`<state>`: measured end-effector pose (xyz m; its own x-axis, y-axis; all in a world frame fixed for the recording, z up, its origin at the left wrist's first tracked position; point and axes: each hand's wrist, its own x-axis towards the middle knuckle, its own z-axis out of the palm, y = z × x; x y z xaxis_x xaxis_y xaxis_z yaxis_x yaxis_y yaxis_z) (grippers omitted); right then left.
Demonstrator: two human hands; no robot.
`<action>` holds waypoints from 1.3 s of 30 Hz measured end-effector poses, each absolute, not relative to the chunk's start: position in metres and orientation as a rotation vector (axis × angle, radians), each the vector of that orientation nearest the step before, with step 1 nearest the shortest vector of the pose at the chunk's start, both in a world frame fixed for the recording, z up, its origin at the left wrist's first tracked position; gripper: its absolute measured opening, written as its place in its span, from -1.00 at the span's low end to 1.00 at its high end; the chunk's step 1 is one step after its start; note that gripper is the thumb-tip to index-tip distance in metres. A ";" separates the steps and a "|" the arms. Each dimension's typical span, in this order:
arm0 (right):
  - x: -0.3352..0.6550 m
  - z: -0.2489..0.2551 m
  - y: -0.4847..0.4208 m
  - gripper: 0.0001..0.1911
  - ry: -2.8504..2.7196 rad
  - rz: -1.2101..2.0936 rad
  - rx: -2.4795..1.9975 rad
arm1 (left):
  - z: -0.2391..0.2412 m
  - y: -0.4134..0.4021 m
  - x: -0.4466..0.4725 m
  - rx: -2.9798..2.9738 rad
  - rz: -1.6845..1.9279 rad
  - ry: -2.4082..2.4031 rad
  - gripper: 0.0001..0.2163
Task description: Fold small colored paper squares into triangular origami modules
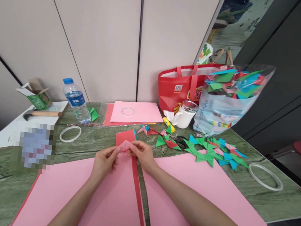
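A small folded piece of pink paper point(125, 145) is pinched between both my hands above the desk. My left hand point(106, 158) grips its left side with thumb and fingers, and my right hand point(143, 155) holds its right side the same way. Just behind the fingers, a red paper strip point(123, 136) shows, with a blue edge beside it. Beneath my forearms lie two stacks of large pink sheets, a left stack point(119, 196) with red paper under it and a right stack point(185, 189).
Folded paper stars point(202, 156), black scissors point(181, 142) and a yellow glue stick point(169, 124) lie to the right. Behind them stand a white mug point(185, 117), a red bag point(171, 90) and a plastic bag point(218, 110). A water bottle point(77, 101) and a hammer point(43, 113) are at left.
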<state>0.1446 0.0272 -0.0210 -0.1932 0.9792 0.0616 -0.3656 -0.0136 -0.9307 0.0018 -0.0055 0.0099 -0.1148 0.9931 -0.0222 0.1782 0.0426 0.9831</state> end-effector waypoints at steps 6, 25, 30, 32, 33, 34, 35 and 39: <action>0.145 -0.020 0.027 -0.62 -1.155 1.480 -0.868 | 0.009 -0.003 0.000 1.132 1.240 1.294 -0.74; 0.146 -0.019 0.024 -0.65 -1.132 1.559 -0.799 | 0.010 -0.003 0.004 0.827 1.207 0.938 -0.82; 0.145 -0.021 0.027 -0.70 -1.077 1.509 -0.852 | 0.010 -0.003 0.003 0.906 1.136 0.990 -0.81; 0.145 -0.024 0.029 -0.74 -1.057 1.440 -0.873 | 0.010 -0.004 0.004 0.987 1.144 1.084 -0.77; 0.145 -0.026 0.030 -0.75 -1.047 1.403 -0.876 | 0.011 -0.005 0.005 1.043 1.164 1.147 -0.72; 0.145 -0.027 0.031 -0.77 -1.037 1.373 -0.876 | 0.011 -0.006 0.005 1.110 1.190 1.216 -0.64; 0.145 -0.028 0.032 -0.77 -1.029 1.356 -0.872 | 0.012 -0.007 0.006 1.186 1.218 1.286 -0.56; 0.145 -0.030 0.032 -0.74 -1.038 1.291 -0.894 | 0.013 -0.013 0.007 1.476 1.249 1.440 -0.47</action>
<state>0.1451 0.0323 -0.0299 -0.0116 0.9950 0.0996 -0.3107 0.0911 -0.9461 0.0066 -0.0127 0.0131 -0.0911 0.9837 0.1548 0.2924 -0.1222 0.9485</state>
